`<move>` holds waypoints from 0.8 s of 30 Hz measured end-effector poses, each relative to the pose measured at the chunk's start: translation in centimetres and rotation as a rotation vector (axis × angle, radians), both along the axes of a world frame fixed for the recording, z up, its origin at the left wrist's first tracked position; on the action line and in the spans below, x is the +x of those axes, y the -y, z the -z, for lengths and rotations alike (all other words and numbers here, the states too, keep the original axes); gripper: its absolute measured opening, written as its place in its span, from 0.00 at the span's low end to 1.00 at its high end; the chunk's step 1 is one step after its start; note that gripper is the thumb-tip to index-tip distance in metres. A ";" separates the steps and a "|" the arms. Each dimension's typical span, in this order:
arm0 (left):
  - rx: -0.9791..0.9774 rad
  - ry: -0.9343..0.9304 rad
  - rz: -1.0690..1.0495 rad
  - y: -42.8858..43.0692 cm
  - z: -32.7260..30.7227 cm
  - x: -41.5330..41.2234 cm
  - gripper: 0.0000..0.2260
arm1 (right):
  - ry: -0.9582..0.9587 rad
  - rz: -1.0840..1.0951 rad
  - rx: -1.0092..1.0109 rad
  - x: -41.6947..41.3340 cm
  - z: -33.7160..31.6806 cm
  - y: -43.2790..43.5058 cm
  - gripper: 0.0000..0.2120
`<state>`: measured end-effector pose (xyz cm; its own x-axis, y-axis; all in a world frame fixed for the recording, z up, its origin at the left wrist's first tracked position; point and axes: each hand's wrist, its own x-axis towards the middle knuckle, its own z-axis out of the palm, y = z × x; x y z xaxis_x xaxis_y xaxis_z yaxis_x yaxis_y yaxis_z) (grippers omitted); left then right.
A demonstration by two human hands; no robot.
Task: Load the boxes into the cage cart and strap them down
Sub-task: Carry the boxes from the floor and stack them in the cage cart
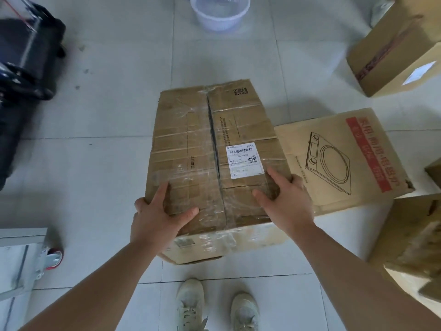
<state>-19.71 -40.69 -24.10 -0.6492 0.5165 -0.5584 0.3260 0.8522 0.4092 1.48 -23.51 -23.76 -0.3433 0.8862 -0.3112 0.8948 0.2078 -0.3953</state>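
It looks like a parcel storeroom: taped cardboard boxes (pixel 191 151) with a shipping label (pixel 244 161) stand on a tiled floor (pixel 95 151), near a wheeled cart (pixel 19 254).

Brown taped box (pixel 191 149), white label (pixel 244 160); red-banded box (pixel 334 139); pale tiles (pixel 95 163).

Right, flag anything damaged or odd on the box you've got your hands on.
The taped box looks worn. Its top flaps gape along the centre seam under wrinkled clear tape, the cardboard is creased, and the bottom flap at the near-left corner seems to sag loose.
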 end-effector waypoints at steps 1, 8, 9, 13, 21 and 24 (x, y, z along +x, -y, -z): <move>-0.004 -0.006 -0.010 0.3 -1.6 -0.2 0.47 | 0.013 -0.017 -0.002 -0.4 -1.6 -0.1 0.34; 0.036 -0.072 -0.101 3.3 -14.4 -1.5 0.46 | -0.020 -0.135 0.033 -3.1 -14.1 1.1 0.33; 0.046 -0.086 -0.116 3.7 -16.6 -1.7 0.46 | -0.037 -0.149 0.049 -3.5 -16.2 1.3 0.32; 0.082 -0.155 -0.176 5.8 -25.7 -2.4 0.46 | -0.122 -0.204 0.084 -5.3 -25.0 2.4 0.31; 0.209 -0.276 -0.344 11.3 -43.1 -2.3 0.52 | -0.270 -0.367 0.184 -9.4 -42.0 5.0 0.30; 0.264 -0.352 -0.429 14.3 -48.5 -2.4 0.53 | -0.343 -0.434 0.233 -11.6 -47.7 6.9 0.30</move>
